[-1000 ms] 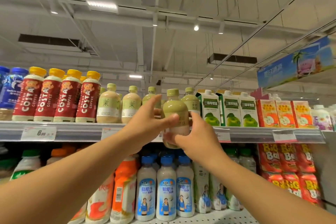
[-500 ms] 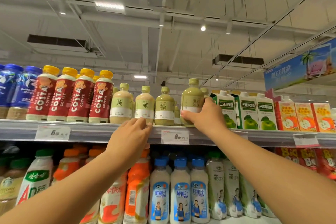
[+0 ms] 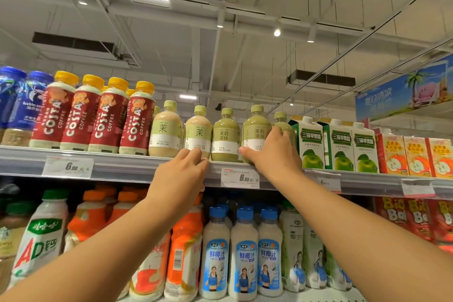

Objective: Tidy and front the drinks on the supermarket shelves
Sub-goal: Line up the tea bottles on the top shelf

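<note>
A: Step? Right hand (image 3: 272,152) clasps the green tea bottle (image 3: 256,133), upright at the top shelf (image 3: 122,167) lip, label outward.
B: Left hand (image 3: 181,174)?
A: Loosely curled, holding nothing, fingertips at the neighbouring beige bottle (image 3: 198,132).
B: Next, probably: release, square that one up.

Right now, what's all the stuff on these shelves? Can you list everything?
Blue bottles: two, blue, top shelf far left.
Coffee bottles: four in front, red with yellow caps, top shelf left.
Tea bottles: four in front, two beige and two green, top shelf middle.
Apple cartons: three, white and green, top shelf right.
Orange cartons: three, orange, top shelf far right.
Coconut bottles: three, white with blue caps, lower shelf middle.
Price tag: white, shelf edge.
Left hand: at the beige bottle's base.
Right hand: gripping a green tea bottle.
</note>
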`<state>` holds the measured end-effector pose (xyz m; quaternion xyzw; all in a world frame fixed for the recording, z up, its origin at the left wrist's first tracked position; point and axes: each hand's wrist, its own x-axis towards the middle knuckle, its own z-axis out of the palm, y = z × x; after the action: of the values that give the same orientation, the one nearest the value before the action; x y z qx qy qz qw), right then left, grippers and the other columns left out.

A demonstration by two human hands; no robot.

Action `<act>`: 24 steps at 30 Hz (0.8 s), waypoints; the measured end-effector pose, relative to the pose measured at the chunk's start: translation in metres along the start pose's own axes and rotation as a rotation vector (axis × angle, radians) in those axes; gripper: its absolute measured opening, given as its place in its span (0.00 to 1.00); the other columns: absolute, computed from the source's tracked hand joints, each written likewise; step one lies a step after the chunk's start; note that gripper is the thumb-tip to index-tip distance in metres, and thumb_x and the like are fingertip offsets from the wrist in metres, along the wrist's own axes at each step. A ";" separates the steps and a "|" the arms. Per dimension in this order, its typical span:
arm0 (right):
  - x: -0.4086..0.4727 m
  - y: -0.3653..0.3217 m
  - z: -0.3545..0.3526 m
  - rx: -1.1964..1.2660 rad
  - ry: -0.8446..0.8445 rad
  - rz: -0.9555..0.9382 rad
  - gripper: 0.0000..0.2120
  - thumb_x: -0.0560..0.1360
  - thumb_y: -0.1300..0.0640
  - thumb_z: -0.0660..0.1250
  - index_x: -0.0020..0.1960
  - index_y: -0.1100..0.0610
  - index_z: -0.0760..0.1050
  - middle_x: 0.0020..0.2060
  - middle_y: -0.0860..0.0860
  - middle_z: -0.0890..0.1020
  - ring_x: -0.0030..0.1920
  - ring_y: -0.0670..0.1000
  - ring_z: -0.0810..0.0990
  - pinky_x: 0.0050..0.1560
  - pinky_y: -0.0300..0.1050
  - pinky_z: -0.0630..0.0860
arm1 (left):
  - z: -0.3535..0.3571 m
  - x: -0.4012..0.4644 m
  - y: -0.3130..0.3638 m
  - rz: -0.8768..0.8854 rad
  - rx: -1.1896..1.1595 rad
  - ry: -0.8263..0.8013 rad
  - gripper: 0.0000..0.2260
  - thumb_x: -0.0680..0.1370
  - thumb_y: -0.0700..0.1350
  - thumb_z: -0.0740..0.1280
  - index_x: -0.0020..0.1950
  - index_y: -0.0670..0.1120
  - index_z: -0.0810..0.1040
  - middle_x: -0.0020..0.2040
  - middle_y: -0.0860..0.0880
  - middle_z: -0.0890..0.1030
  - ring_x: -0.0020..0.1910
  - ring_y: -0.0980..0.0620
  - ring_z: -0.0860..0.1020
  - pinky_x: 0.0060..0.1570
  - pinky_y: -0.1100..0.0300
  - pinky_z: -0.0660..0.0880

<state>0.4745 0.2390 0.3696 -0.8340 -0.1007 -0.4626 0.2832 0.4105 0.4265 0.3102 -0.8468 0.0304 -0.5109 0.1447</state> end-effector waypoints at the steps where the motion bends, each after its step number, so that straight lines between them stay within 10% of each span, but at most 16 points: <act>1: -0.002 0.001 0.000 0.006 0.007 -0.022 0.43 0.67 0.34 0.72 0.70 0.56 0.60 0.65 0.55 0.69 0.62 0.58 0.73 0.49 0.52 0.74 | 0.000 0.000 0.000 -0.003 0.000 -0.001 0.18 0.75 0.49 0.69 0.63 0.49 0.72 0.55 0.52 0.71 0.54 0.50 0.69 0.34 0.59 0.66; 24: -0.010 0.007 0.028 0.038 0.157 -0.207 0.11 0.76 0.53 0.65 0.58 0.51 0.75 0.55 0.50 0.70 0.52 0.52 0.71 0.43 0.47 0.74 | 0.002 -0.004 0.003 0.004 0.004 0.018 0.17 0.76 0.48 0.68 0.64 0.48 0.71 0.56 0.51 0.70 0.55 0.50 0.68 0.36 0.58 0.70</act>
<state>0.4921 0.2503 0.3468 -0.7748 -0.1725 -0.5514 0.2567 0.4103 0.4252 0.3050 -0.8419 0.0325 -0.5181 0.1471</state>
